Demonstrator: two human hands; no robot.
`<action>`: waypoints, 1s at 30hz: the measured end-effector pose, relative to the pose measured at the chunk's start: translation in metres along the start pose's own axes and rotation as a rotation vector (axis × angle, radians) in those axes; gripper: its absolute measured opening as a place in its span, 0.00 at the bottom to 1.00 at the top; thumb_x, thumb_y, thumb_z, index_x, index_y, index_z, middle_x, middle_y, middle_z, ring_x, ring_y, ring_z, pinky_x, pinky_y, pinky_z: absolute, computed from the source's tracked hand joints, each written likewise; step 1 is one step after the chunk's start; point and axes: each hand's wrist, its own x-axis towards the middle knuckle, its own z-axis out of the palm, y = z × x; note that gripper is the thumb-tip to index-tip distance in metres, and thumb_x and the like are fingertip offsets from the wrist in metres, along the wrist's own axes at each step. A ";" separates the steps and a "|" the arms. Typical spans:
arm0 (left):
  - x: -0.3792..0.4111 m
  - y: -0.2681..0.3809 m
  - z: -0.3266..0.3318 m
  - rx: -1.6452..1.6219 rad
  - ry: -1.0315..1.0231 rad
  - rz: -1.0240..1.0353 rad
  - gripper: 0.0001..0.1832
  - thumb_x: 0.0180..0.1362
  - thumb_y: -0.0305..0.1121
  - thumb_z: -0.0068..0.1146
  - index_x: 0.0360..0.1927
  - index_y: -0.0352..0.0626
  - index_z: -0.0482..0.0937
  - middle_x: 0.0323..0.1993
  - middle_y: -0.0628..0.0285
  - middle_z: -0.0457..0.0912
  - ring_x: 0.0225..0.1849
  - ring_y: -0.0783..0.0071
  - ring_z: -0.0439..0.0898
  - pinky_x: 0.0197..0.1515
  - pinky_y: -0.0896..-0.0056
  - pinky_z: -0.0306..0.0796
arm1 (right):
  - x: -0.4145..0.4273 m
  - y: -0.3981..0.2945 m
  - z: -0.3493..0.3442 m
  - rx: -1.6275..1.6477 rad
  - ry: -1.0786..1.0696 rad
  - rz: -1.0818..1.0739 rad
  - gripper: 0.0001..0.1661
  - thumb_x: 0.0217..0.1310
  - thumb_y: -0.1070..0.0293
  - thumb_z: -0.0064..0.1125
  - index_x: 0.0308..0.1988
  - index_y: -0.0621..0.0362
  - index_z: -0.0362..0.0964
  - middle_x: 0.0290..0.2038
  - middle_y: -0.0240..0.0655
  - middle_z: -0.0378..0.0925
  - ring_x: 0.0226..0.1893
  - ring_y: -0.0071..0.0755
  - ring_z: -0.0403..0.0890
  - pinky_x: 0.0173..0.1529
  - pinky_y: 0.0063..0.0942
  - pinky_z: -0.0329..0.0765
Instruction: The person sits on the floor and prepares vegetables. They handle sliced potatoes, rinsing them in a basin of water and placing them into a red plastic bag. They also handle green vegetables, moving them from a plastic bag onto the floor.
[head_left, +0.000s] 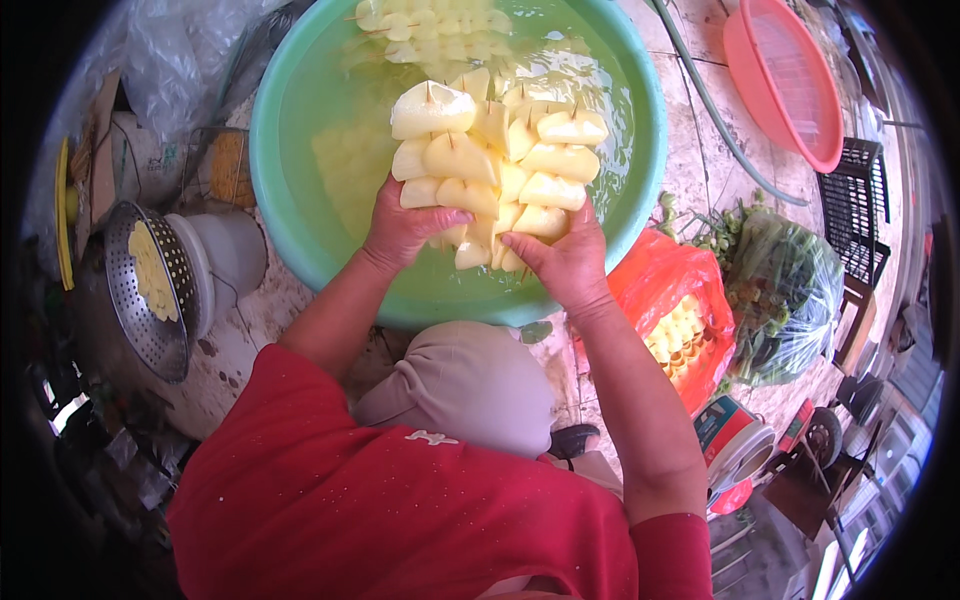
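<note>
Between my two hands is a bundle of skewered pale yellow slices (499, 172), possibly potato, lifted over a large green plastic tub (652, 150) of water. My left hand (405, 225) grips the bundle's lower left side, thumb across the front. On its lower right side, my right hand (566, 251) holds it the same way, thumb pointing inward. Thin stick tips poke up from the slices. More skewered slices (431, 26) lie in the water at the tub's far side, and others show dimly under the surface at the left. The backs of the bundle and my fingertips are hidden.
At right, a red plastic bag (675, 262) holds skewered slices, beside a clear bag of green vegetables (784, 300). A pink basin (825, 97), a hose (705, 105) and a black crate (851, 202) are farther off. A metal colander (180, 255) with yellow slices stands left, by a white bucket (240, 255).
</note>
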 end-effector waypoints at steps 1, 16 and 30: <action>0.001 0.008 0.001 0.024 -0.021 0.032 0.37 0.43 0.19 0.72 0.59 0.41 0.68 0.51 0.61 0.79 0.51 0.70 0.80 0.53 0.67 0.77 | 0.000 -0.002 -0.001 -0.023 0.014 -0.039 0.44 0.39 0.70 0.78 0.57 0.54 0.64 0.51 0.40 0.72 0.52 0.40 0.77 0.57 0.33 0.76; 0.013 0.075 0.017 0.239 -0.198 0.522 0.46 0.46 0.44 0.75 0.66 0.41 0.62 0.59 0.58 0.73 0.59 0.62 0.74 0.62 0.59 0.71 | -0.010 -0.056 -0.028 -0.289 0.119 -0.366 0.47 0.38 0.65 0.77 0.59 0.54 0.61 0.55 0.45 0.67 0.54 0.53 0.72 0.58 0.41 0.72; 0.025 0.061 -0.039 0.573 0.009 0.748 0.33 0.61 0.33 0.59 0.68 0.43 0.59 0.65 0.58 0.66 0.64 0.61 0.69 0.67 0.55 0.64 | -0.014 -0.057 -0.025 -0.173 0.286 -0.608 0.48 0.39 0.63 0.75 0.60 0.55 0.60 0.56 0.46 0.67 0.57 0.53 0.70 0.60 0.42 0.71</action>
